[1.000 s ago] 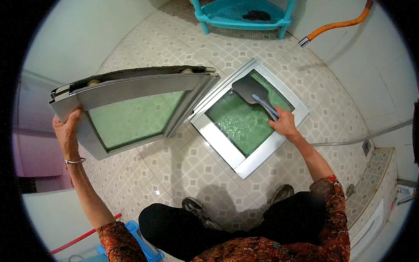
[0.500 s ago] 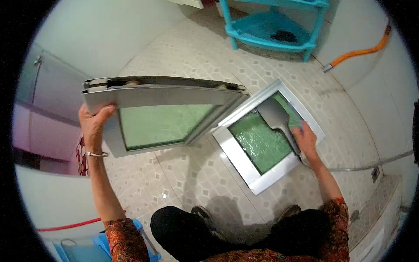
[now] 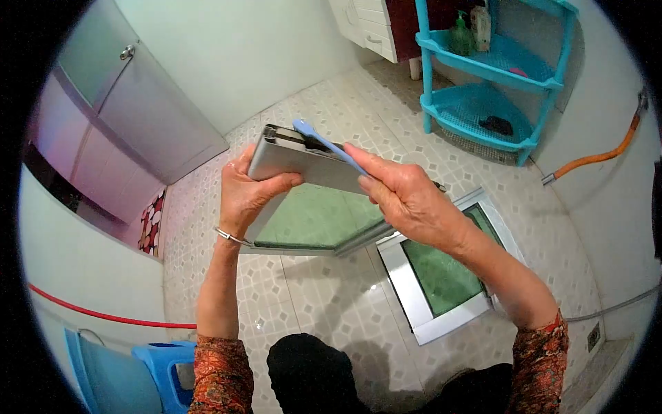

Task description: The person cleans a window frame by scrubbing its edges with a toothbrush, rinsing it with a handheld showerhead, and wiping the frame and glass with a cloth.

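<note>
Your right hand (image 3: 414, 207) was closed on the blue brush (image 3: 329, 148), fingers and thumb pinching its near end. The rest of the brush reached out past your fingertips, its far end lying over the top edge of the raised frame (image 3: 303, 165), by the corner nearest your left hand. Its long axis slanted from your right fingertips up and leftward, the free end pointing away from you.

Your left hand (image 3: 243, 196), with a bracelet (image 3: 233, 238) at the wrist, gripped that corner, thumb across the grey face. The raised frame stood tilted, its top edge running from your left grip off to the right, passing behind your right hand; its green glass (image 3: 310, 217) hung below and between your hands.

Below and beyond your right wrist, a second frame (image 3: 407, 283) lay flat on the tiles (image 3: 269, 290), set diagonally, part of it hidden under your forearm.

To the left of and below your left forearm were a blue stool (image 3: 165, 366), a bucket (image 3: 114, 372) and a red tube (image 3: 110, 317).

Farther out, beyond your right hand, stood a teal rack (image 3: 483, 65) holding a green bottle (image 3: 460, 38) and a pale bottle (image 3: 481, 29) whose markings were too small to read. An orange hose (image 3: 607, 157) hung to the right of the rack.
</note>
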{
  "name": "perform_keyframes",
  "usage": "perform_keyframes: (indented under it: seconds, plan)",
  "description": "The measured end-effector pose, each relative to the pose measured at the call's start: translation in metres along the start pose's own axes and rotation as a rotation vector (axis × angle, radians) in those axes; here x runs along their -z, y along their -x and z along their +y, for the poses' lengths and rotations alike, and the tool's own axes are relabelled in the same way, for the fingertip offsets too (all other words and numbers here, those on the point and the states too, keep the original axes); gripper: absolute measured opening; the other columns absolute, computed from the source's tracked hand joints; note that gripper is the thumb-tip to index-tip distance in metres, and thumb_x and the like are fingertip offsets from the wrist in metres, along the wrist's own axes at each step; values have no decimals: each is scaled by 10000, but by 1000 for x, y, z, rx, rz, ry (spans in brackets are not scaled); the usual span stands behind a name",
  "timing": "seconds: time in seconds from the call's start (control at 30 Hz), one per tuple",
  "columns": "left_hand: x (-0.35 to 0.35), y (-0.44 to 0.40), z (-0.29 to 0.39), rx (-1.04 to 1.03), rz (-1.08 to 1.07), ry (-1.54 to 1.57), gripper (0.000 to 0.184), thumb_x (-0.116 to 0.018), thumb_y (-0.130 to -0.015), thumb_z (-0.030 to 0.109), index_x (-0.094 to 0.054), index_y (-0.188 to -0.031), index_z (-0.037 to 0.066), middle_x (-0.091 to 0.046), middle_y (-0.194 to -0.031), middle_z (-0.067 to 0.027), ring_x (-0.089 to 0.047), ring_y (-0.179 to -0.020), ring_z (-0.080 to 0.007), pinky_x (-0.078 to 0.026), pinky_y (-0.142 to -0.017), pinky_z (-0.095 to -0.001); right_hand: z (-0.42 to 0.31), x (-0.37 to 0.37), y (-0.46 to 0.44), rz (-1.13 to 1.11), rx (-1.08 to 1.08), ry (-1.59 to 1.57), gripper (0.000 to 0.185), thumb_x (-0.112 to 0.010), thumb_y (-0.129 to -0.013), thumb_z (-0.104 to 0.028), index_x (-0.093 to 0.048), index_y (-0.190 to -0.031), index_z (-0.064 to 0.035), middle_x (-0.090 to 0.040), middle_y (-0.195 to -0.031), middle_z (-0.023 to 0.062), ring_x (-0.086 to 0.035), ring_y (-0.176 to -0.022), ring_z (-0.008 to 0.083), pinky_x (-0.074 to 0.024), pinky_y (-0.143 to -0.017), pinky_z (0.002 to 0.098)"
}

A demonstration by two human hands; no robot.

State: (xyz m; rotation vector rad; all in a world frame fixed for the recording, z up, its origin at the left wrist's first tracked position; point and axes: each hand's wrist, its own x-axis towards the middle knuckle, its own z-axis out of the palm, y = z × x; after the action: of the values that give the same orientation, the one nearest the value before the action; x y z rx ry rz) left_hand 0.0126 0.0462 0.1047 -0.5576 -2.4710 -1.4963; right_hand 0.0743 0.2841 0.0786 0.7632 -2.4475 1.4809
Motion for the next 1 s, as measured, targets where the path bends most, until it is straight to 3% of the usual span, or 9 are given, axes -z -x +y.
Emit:
perform_keyframes:
  seconds: [0.27,0.37,0.47,0.53,0.6,0.73,0.83,0.97,1.0]
  plan:
    - [0,1,3,-40,7,-37,326,-832,-601,104,-670,-877,44,-666,-798,-25,-610,-704,-84,-504,-637,-233,-27,17,-6,35,-82,263,392,-454,-905,-116,-431,-1277,6,-582,-744,261,-602,-694,381,-472,-606,422]
    - [-1,1,4,-43,6,-28,327,-832,-600,110,-669,-875,42,-664,-788,-18,-605,-696,-81,-498,-627,-231,-29,13,-14,103,76,-43,396,-445,-899,-86,-435,-1285,2,-565,-705,256,-599,-654,350,-465,-594,409]
    - [-3,1,9,-72,11,-104,324,-828,-606,108,-670,-881,44,-665,-787,-14,-603,-691,-77,-496,-622,-228,-44,8,-14,-26,-99,-396,419,-437,-893,-61,-424,-1307,-2,-556,-687,241,-596,-622,283,-460,-588,377]
    - [-4,2,8,-75,15,-110,318,-823,-612,104,-671,-885,46,-666,-788,-12,-601,-688,-74,-495,-622,-226,-25,-6,-7,48,-4,-290,430,-413,-916,-69,-406,-1344,-41,-470,-610,80,-483,-533,140,-404,-510,283]
    - [-4,1,5,-55,16,-48,309,-817,-620,98,-672,-888,46,-666,-788,-9,-599,-683,-72,-494,-624,-224,-2,-16,5,86,-10,-137,439,-400,-925,-70,-395,-1364,-58,-432,-577,5,-430,-494,70,-379,-480,234]
    - [2,1,-1,-1,59,-13,310,-809,-627,90,-671,-899,35,-674,-790,-19,-602,-690,-72,-494,-642,-224,68,-1,56,100,-208,170,446,-397,-914,-60,-395,-1360,-46,-439,-590,35,-445,-522,74,-394,-518,234]
    - [5,0,-9,-24,71,12,315,-805,-633,87,-671,-912,32,-681,-799,-35,-613,-714,-79,-500,-658,-230,65,13,61,193,-301,10,441,-416,-901,-52,-416,-1342,-34,-449,-566,49,-440,-491,80,-403,-495,253]
    - [2,2,-1,-1,81,-54,329,-814,-629,106,-671,-916,33,-677,-798,-30,-615,-719,-90,-504,-663,-238,-1,-17,43,43,-18,-91,414,-435,-897,-52,-447,-1309,-10,-507,-553,51,-448,-426,106,-404,-436,276]
    - [2,2,-1,-17,84,-71,333,-815,-629,108,-670,-920,35,-677,-798,-29,-615,-718,-92,-505,-664,-237,7,-22,48,-27,-82,-65,418,-436,-898,-56,-444,-1313,-14,-500,-543,48,-446,-425,105,-402,-436,271]
